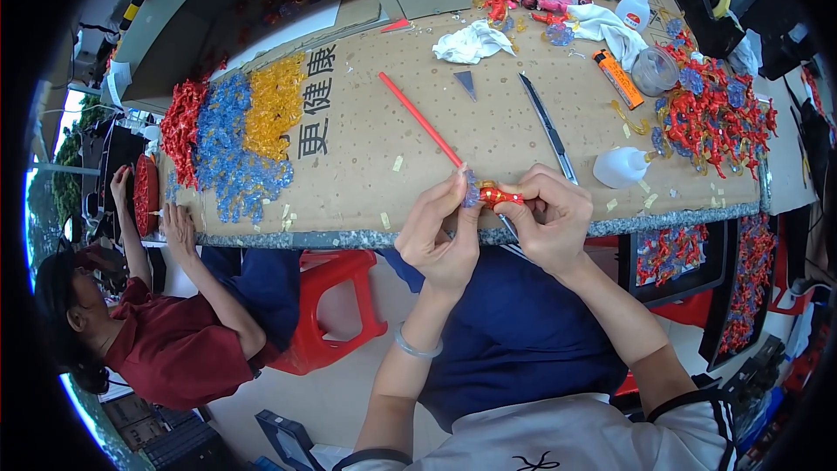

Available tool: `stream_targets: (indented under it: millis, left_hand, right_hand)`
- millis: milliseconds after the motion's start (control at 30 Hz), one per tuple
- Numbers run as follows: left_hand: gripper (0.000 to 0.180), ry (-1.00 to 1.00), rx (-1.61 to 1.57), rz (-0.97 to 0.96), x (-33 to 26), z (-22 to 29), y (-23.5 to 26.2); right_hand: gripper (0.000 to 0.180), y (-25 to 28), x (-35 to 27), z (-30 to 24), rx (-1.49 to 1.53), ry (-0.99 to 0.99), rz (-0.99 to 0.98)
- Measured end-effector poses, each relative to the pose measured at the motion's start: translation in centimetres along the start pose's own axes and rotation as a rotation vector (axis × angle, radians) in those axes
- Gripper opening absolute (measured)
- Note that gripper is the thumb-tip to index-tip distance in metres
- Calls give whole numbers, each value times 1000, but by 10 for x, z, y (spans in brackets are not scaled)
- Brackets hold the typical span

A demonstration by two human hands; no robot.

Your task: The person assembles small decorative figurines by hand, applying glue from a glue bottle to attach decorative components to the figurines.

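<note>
The board (366,135) is tan, dotted with a grid of small holes and marked with black characters. At its far left lie three heaps of plastic pieces: red (181,126), then blue (225,148), then yellow (272,105). A red stick (420,119) crosses the board's middle. At its near edge the left hand (440,231) and right hand (545,218) pinch a red and blue piece (486,195). Toward its right end sit a white bottle (621,167) and an orange lighter (617,78), with white cloths (473,42) at its far side. Below the board stands a red stool (336,305).

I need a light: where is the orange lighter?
In the head view, the orange lighter lies far right on the table, between a white cloth and a clear cup.
</note>
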State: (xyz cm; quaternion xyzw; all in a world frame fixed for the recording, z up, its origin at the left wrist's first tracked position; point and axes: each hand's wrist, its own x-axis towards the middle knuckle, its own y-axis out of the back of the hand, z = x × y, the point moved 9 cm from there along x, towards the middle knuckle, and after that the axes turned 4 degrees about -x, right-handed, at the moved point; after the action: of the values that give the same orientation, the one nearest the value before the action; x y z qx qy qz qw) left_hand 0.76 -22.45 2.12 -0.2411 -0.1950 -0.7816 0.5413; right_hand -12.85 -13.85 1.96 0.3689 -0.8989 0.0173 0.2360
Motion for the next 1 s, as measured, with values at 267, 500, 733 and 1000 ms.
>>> stream_targets:
  millis: [267, 500, 733, 1000]
  left_hand:
    - [24, 14, -21, 11, -1, -1, 1]
    - [25, -5, -6, 12, 0, 0, 2]
    - [25, 9, -16, 15, -1, -2, 2]
    - [25, -2, -32, 19, -1, -2, 2]
  right_hand:
    - [11, 0, 0, -1, -11, -4, 3]
    - [11, 0, 1, -4, -15, 8, 3]
    - [11, 0, 2, -4, -26, 25, -12]
    - [12, 0, 2, -7, -35, 32, -10]
